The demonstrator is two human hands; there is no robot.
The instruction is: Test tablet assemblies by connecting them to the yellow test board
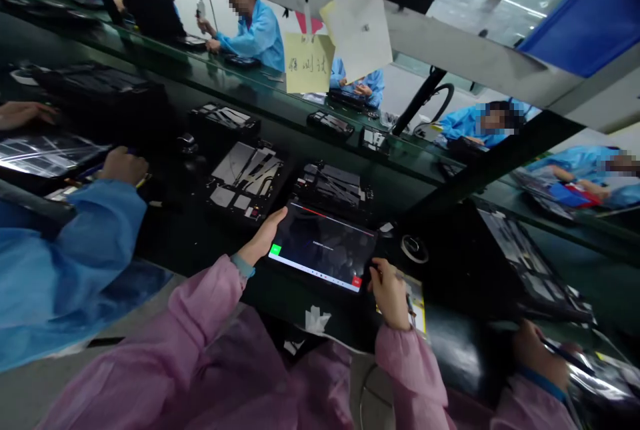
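A tablet (320,253) with a lit, mostly dark screen is in front of me, tilted up towards me. On the screen are a green block at the left, a red block at the lower right and a white bar along the bottom. My left hand (264,235) grips its left edge, thumb along the front. My right hand (390,289) is closed, its curled fingers at the tablet's right edge; the fingertips are partly hidden. Right behind the tablet lies an opened device (330,185) with its inner parts showing.
Another opened device (247,177) lies further left. A roll of tape (414,249) and a yellow-edged sheet (416,303) are at the right. Co-workers' hands (123,167) work on both sides. A slanted black post (450,177) and a hanging yellow note (309,63) stand ahead.
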